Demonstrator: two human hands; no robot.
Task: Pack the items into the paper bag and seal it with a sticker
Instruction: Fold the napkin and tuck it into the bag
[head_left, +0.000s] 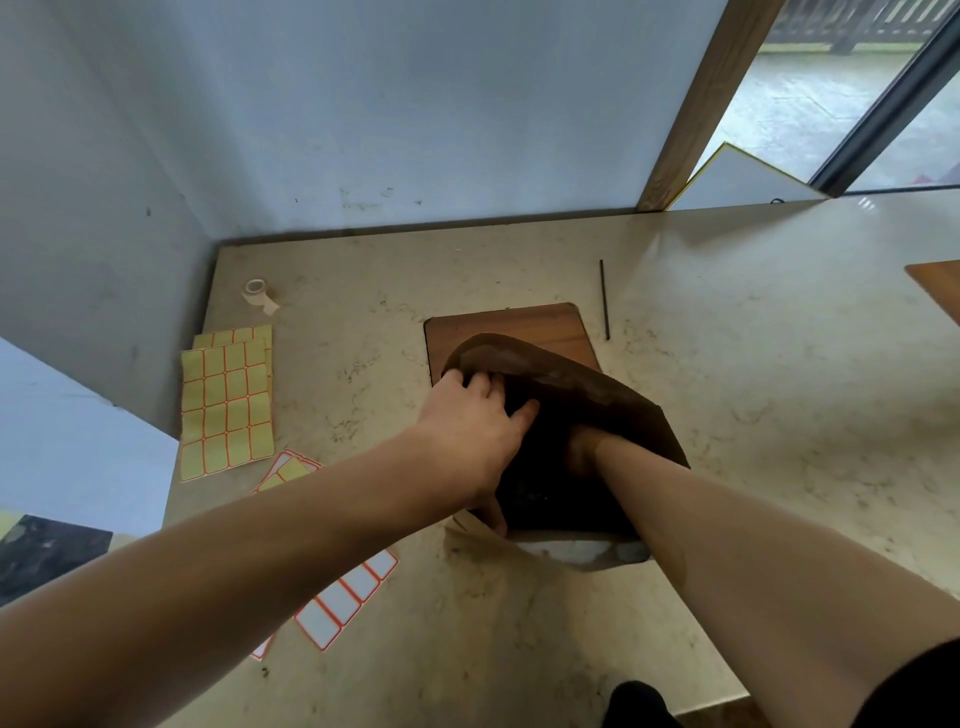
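A brown paper bag (587, 384) stands open-mouthed on the beige counter, partly on a wooden board (519, 330). My left hand (475, 431) grips the bag's left rim, fingers curled over the edge and thumb low on the near side. My right hand (582, 452) is plunged inside the bag up to the wrist; its fingers are hidden in the dark interior, so whatever it holds cannot be seen. Yellow sticker sheets (226, 400) lie to the left, and a white sticker sheet with red borders (345, 603) lies under my left forearm.
A small roll of tape (258, 293) sits near the back-left corner. A thin black stick (604, 299) lies right of the board. Walls close the counter at back and left. Another wooden board corner (937, 291) shows at the right edge.
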